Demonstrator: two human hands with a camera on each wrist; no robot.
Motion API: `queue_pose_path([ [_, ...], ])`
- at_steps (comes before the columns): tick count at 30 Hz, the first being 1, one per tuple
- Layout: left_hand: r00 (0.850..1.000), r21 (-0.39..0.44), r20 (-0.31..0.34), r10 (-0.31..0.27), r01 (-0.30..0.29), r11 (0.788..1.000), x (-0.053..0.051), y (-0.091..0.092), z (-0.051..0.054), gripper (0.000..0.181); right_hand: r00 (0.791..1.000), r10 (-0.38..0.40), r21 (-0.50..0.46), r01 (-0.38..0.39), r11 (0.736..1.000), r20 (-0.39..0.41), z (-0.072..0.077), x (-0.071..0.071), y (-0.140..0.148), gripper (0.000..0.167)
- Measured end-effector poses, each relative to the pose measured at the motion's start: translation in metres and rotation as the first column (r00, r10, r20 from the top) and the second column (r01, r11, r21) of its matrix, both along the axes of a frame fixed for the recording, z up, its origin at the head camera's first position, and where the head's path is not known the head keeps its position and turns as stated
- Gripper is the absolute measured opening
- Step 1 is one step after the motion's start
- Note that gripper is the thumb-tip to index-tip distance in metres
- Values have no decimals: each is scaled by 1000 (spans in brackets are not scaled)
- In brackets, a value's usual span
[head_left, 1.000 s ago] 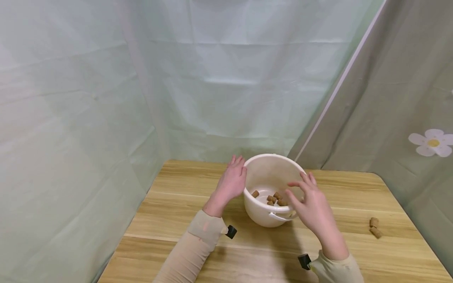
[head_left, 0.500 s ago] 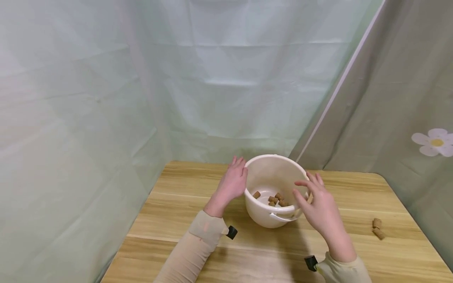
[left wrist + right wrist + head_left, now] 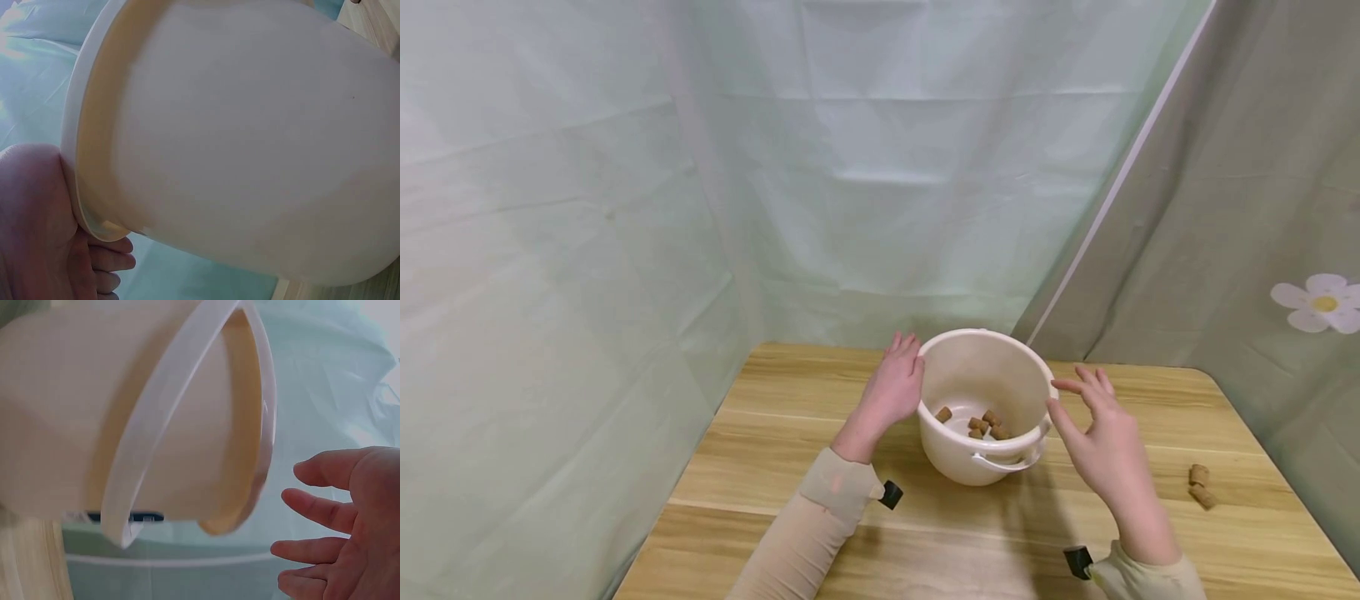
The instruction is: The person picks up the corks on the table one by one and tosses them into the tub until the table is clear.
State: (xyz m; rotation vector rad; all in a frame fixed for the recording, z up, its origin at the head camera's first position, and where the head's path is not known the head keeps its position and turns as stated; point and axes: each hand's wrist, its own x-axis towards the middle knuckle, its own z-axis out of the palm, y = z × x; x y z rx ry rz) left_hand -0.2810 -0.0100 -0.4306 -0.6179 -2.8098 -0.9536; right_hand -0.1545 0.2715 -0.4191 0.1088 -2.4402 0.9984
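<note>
A white bucket (image 3: 985, 467) with a handle stands upright on the wooden table. On its floor lie several short brown cylinders, which look like corks (image 3: 977, 425). My left hand (image 3: 891, 387) rests against the bucket's left rim, its fingers fairly straight; in the left wrist view the thumb (image 3: 37, 194) touches the rim. Beyond the opposite rim hovers my right hand (image 3: 1105, 442), fingers spread and nothing between them. The right wrist view shows this hand (image 3: 337, 531) apart from the bucket, whose handle (image 3: 156, 419) hangs down along the wall.
Two more corks (image 3: 1201, 486) lie together on the table (image 3: 760, 467), to the right of my right hand. Pale green curtains (image 3: 880, 167) hang behind and to the left, and a grey-brown curtain (image 3: 1225, 200) with a flower print is on the right.
My right hand has moved right, from over the bucket's opening to just outside its rim. The left hand has stayed at the left rim, and the corks in the bucket look the same.
</note>
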Motion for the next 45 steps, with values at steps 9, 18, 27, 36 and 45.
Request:
queue_pose_path([
  [9, 1000, 5, 18, 4, -4, 1000, 0, 0, 1, 53, 998, -49, -16, 50, 999, 50, -5, 10, 26, 39],
  [18, 1000, 2, 16, 3, -3, 1000, 1, -3, -1, 53, 984, -118, -12, 121, 993, 136, -12, 21, 53, 44],
  [27, 1000, 3, 11, -1, 1, 1000, 1, 0, -4, 53, 968, -174, -20, 180, 983, 182, -21, 33, 83, 50],
  [36, 1000, 9, 8, -1, 1, 1000, -2, 1, -3, 52, 933, -246, 13, 252, 968, 264, -26, 38, 110, 55],
  [45, 1000, 10, 10, 15, -15, 1000, -2, -1, -2, 53, 910, -281, 58, 277, 959, 305, -33, 42, 130, 58],
])
